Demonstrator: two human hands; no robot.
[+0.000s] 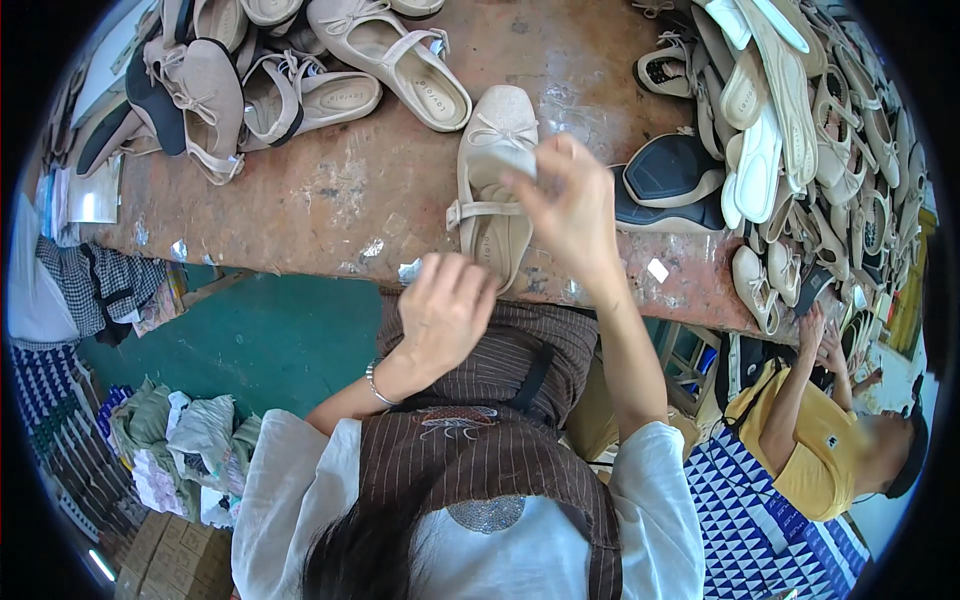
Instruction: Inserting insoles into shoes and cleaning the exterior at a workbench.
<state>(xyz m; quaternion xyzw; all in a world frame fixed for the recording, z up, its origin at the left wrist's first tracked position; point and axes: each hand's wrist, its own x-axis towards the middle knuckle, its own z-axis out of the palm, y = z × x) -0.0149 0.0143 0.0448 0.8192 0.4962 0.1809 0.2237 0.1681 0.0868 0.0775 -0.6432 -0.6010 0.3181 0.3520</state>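
A beige ballet-style shoe with a bow and an ankle strap (497,110) lies on the worn workbench (340,190), its toe pointing away from me. At its heel is my left hand (445,308), fingers curled against the heel edge. Over the shoe's right side hovers my right hand (577,205), smeared by motion, thumb and fingers drawn together beside the bow. A pale blur shows by its fingertips; what it is I cannot make out. Just beyond lies another beige strap shoe (385,55), its heel close to this one's toe.
Beige shoes (205,95) crowd the far left. Black-soled shoes (672,172) lie right of my right hand, beside stacked pale insoles (760,165) and many more shoes. A co-worker in a yellow shirt (800,430) reaches to the bench's right end. Bundled cloth (200,440) sits lower left.
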